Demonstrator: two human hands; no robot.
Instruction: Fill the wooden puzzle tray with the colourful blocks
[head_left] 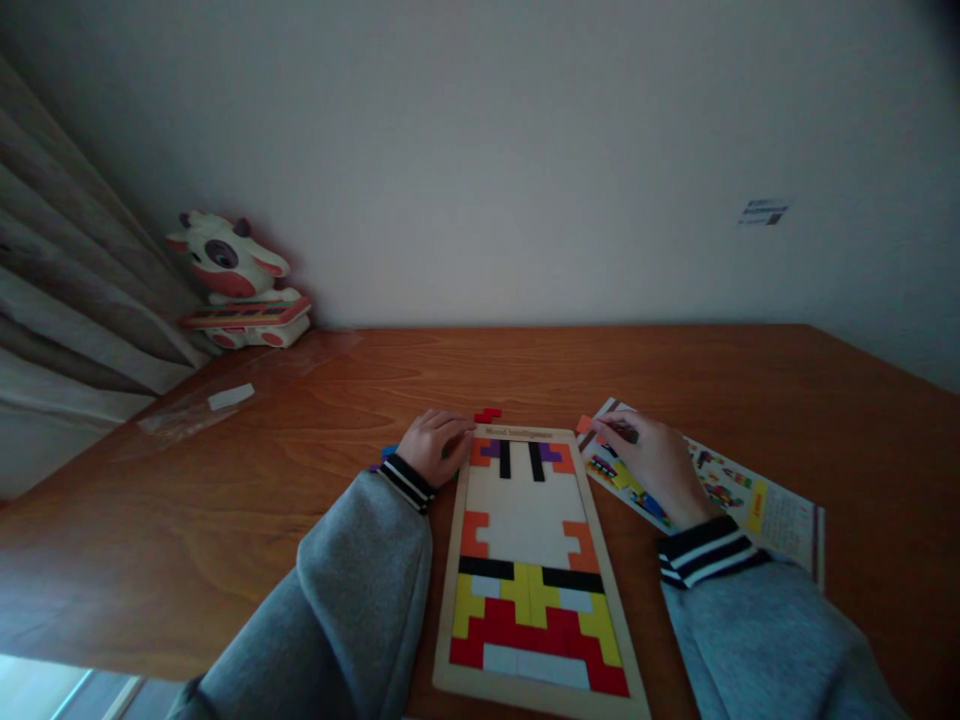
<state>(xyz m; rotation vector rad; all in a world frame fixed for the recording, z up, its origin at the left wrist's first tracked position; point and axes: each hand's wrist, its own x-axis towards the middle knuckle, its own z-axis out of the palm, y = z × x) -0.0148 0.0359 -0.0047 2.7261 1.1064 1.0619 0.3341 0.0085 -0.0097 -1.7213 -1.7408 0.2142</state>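
Note:
A wooden puzzle board with a pale frame lies lengthwise in front of me. Coloured block pieces fill its near end, and a few orange, purple and black ones sit farther up around bare pale areas. My left hand is closed at the board's far left corner, fingertips and thumb on the frame. To the right of the board, my right hand pinches an orange puzzle piece at its fingertips, above a printed sheet. That hand hides part of the sheet.
Beyond the board's top edge lies a red piece. Blue and purple pieces show partly behind my left hand. On the wooden table are clear plastic with a white label and a cow-shaped toy keyboard beside the curtain.

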